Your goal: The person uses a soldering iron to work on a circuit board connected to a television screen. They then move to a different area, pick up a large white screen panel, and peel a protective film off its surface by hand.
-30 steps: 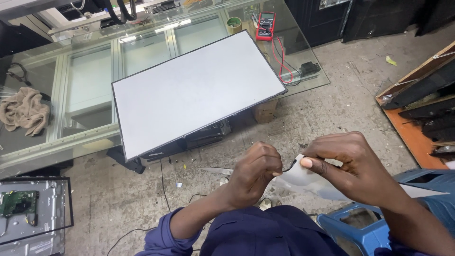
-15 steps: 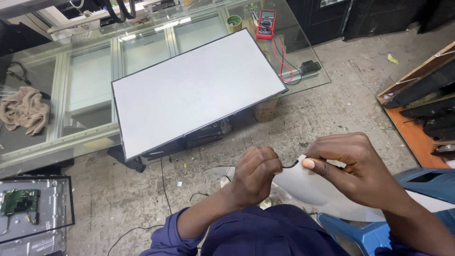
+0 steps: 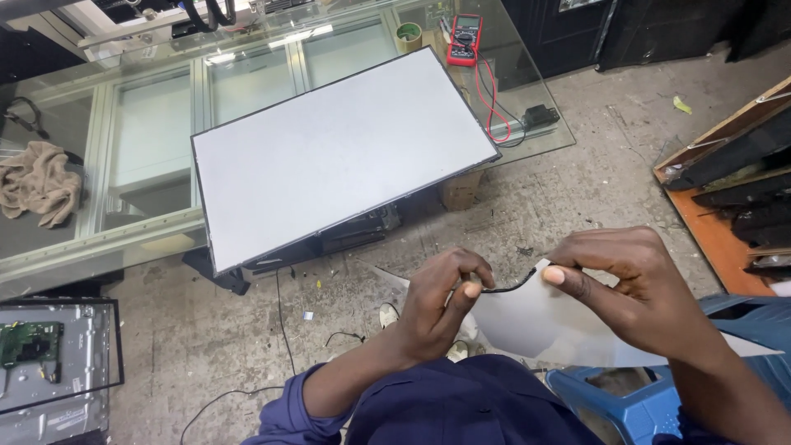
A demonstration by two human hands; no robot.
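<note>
Head view, looking down on a workshop. The large glass tabletop point(image 3: 132, 140) with pale metal framing fills the upper left of the frame. Lying across it, tilted, is a big flat rectangular white display panel with a thin black edge point(image 3: 342, 152). At the far left a crumpled beige cloth point(image 3: 37, 181) rests on the glass. The dusty grey concrete floor point(image 3: 593, 173) spreads through the middle and right. At the lower left sits an open metal chassis with a green circuit board point(image 3: 33, 342). At the top centre lies a red handheld multimeter point(image 3: 465, 37) with red leads.

In the lower centre, the left hand point(image 3: 432, 305) and right hand point(image 3: 622, 284) meet over a thin white flexible sheet point(image 3: 535, 321). Each grip is closed, pinching one end of a short thin black strip point(image 3: 511, 286) at the sheet's upper edge. Since a second ago the hands have drawn slightly apart, so the strip now spans the gap between them; it appears to be peeling free of the sheet.
</note>
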